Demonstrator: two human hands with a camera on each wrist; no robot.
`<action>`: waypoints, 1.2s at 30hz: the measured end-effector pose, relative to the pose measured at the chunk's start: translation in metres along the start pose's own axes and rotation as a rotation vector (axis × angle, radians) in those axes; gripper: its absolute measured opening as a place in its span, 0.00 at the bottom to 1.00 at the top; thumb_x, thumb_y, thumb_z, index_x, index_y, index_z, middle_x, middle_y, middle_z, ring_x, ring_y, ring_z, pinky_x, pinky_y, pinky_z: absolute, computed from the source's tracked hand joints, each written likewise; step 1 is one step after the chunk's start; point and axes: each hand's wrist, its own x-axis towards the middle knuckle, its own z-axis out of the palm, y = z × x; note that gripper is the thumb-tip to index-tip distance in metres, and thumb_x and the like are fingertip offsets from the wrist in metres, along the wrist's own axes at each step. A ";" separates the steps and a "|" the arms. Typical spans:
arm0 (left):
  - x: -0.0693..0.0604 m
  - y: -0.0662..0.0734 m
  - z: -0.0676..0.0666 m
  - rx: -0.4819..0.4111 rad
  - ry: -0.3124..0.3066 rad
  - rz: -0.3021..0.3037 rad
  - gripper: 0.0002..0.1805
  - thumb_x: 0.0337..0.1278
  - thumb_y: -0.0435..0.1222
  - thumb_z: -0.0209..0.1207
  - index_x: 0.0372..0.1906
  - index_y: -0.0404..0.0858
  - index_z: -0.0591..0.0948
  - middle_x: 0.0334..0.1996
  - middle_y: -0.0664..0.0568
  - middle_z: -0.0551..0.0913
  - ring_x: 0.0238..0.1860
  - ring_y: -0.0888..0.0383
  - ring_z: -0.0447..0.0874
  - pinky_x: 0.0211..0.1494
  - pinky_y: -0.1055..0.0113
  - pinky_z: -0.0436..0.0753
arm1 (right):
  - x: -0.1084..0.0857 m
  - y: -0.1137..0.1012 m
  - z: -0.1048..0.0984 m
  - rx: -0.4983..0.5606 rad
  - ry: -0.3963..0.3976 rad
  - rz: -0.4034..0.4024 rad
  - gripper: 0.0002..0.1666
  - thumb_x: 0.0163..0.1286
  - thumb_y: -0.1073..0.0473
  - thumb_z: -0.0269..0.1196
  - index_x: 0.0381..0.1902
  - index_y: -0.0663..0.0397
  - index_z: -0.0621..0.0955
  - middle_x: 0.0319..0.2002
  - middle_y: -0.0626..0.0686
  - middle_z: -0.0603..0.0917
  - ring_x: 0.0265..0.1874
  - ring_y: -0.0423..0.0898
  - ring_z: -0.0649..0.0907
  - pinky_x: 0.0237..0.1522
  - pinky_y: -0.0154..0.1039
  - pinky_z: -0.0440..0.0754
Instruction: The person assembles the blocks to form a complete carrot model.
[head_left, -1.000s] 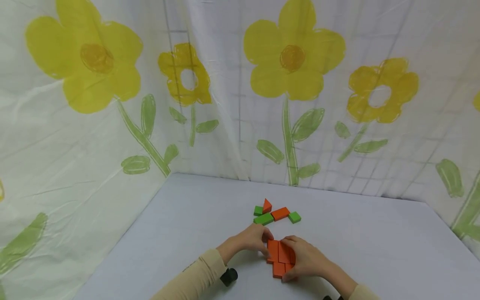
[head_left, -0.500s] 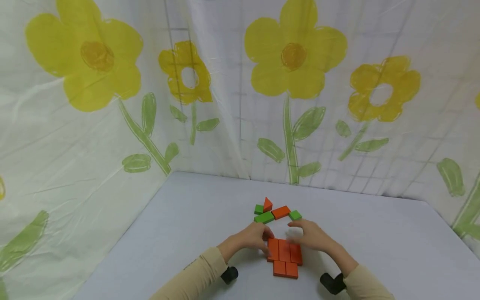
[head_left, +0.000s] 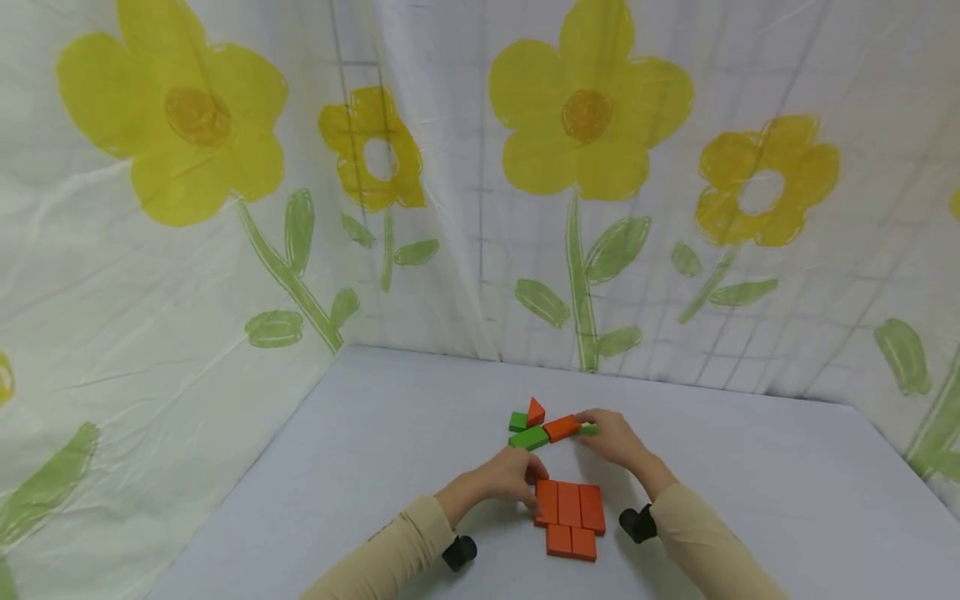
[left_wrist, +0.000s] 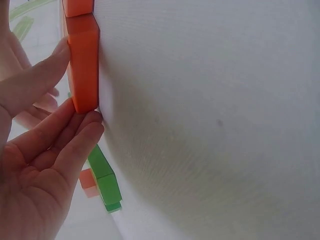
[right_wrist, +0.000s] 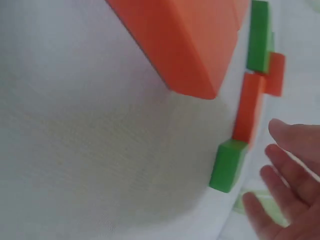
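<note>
On the white tabletop, the left hand, thumb and fingers curled, grips a red block, left end of a flat group. Four other red blocks complete that group. Behind, in order: small green block, long green block, red triangle, red bar. The right hand, fingers loosely spread, hovers beside the end green block.

Head view looks down; nearer wrist views share blocks.

Soft diffuse light, faint shadows
</note>
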 end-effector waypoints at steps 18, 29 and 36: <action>0.000 0.001 0.002 -0.005 0.007 -0.001 0.21 0.41 0.31 0.75 0.45 0.33 0.84 0.32 0.57 0.81 0.33 0.66 0.73 0.42 0.75 0.76 | 0.026 -0.008 0.008 -0.543 0.007 -0.410 0.09 0.58 0.75 0.63 0.36 0.61 0.81 0.33 0.54 0.81 0.32 0.51 0.82 0.37 0.43 0.80; 0.000 0.000 -0.001 -0.003 -0.001 -0.018 0.21 0.42 0.30 0.74 0.46 0.34 0.84 0.33 0.56 0.81 0.34 0.65 0.74 0.42 0.73 0.76 | 0.008 -0.014 -0.027 -0.367 0.125 -0.305 0.18 0.55 0.63 0.73 0.43 0.61 0.82 0.35 0.53 0.83 0.31 0.49 0.82 0.34 0.45 0.81; 0.001 0.000 0.001 0.012 -0.001 -0.011 0.21 0.41 0.31 0.75 0.46 0.34 0.84 0.33 0.57 0.81 0.33 0.65 0.73 0.41 0.73 0.76 | -0.040 -0.031 -0.035 -0.096 0.037 -0.243 0.15 0.52 0.61 0.74 0.38 0.59 0.84 0.31 0.45 0.83 0.30 0.43 0.80 0.34 0.39 0.80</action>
